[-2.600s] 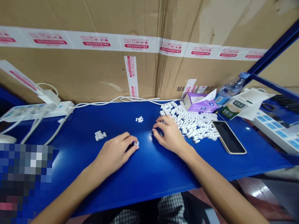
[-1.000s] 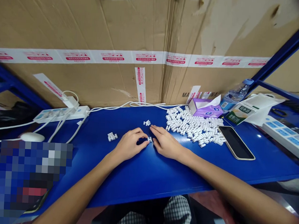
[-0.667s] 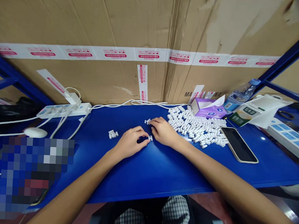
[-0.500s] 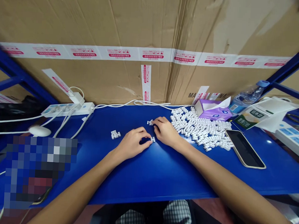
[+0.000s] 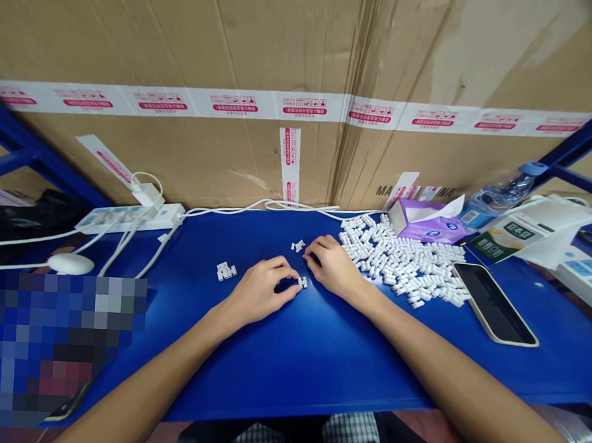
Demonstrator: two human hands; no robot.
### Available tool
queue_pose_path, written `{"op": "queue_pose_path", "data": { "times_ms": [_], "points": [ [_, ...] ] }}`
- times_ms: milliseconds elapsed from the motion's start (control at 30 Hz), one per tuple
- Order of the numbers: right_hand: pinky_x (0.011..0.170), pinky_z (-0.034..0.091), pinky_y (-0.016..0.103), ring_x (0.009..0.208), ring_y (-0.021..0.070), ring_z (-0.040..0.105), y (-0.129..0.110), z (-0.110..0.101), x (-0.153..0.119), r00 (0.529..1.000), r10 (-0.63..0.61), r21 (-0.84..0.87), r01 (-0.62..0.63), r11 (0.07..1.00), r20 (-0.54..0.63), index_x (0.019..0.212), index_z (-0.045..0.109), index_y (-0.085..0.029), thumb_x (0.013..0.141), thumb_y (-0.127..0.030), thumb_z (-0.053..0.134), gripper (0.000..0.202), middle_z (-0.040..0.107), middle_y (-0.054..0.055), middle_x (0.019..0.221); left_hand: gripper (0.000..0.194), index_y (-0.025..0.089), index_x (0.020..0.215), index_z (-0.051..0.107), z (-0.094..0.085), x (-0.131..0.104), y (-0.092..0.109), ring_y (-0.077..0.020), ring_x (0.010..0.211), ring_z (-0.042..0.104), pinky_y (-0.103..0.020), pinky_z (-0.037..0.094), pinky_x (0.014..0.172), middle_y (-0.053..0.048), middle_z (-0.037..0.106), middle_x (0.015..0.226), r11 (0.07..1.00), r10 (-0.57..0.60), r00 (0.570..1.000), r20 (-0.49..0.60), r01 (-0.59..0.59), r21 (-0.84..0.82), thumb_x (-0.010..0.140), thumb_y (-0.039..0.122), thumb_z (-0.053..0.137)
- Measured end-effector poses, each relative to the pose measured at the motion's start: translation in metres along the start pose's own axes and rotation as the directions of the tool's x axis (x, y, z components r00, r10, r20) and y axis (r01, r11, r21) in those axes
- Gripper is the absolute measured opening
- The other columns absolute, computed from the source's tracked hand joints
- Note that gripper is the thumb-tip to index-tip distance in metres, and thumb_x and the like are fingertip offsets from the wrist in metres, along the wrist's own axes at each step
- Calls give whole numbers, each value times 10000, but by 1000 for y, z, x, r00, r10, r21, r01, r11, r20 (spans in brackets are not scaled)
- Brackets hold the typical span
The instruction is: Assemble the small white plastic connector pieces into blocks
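Note:
My left hand [image 5: 261, 289] is closed in a pinch, thumb and forefinger gripping the end of a small white plastic piece [image 5: 302, 282] just above or on the blue table. To its right, my right hand [image 5: 334, 264] has its fingers curled down and pressed together; whatever they hold, if anything, is hidden. A few loose white pieces [image 5: 298, 246] lie just left of the right fingertips. Left of my left hand sits a small cluster of joined white pieces [image 5: 226, 271]. A big heap of similar white pieces [image 5: 398, 260] spreads beyond my right hand.
A purple tissue pack [image 5: 428, 220], a plastic bottle [image 5: 503, 196] and a green-and-white packet [image 5: 514, 233] stand behind the heap. A phone [image 5: 495, 303] lies at right. Power strips [image 5: 127, 216] and white cables line the left and back, before a cardboard wall [image 5: 205, 157].
My right fingers have drawn slightly right, away from the loose pieces, which show more fully. My left hand keeps its pinch on the white piece. The camera view has shifted a little.

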State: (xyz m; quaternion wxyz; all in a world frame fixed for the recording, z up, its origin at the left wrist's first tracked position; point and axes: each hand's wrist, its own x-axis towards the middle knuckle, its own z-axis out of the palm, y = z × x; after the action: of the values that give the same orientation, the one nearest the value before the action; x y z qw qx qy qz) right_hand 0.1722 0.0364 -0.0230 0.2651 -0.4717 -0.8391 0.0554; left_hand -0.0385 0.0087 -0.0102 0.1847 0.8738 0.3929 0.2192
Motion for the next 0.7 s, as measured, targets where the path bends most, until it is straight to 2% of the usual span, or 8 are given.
{"op": "queue_pose_path", "data": {
  "times_ms": [700],
  "points": [
    [832, 497, 353, 896, 233, 578, -2, -10, -10, 994, -107, 114, 103, 988, 37, 884, 706, -152, 865, -9, 594, 182, 738, 78, 886, 124, 230, 1019, 751, 1, -1, -2, -163, 790, 619, -287, 491, 738, -18, 683, 1005, 1000, -24, 1000, 1, 24, 13, 921, 268, 685]
  ]
}}
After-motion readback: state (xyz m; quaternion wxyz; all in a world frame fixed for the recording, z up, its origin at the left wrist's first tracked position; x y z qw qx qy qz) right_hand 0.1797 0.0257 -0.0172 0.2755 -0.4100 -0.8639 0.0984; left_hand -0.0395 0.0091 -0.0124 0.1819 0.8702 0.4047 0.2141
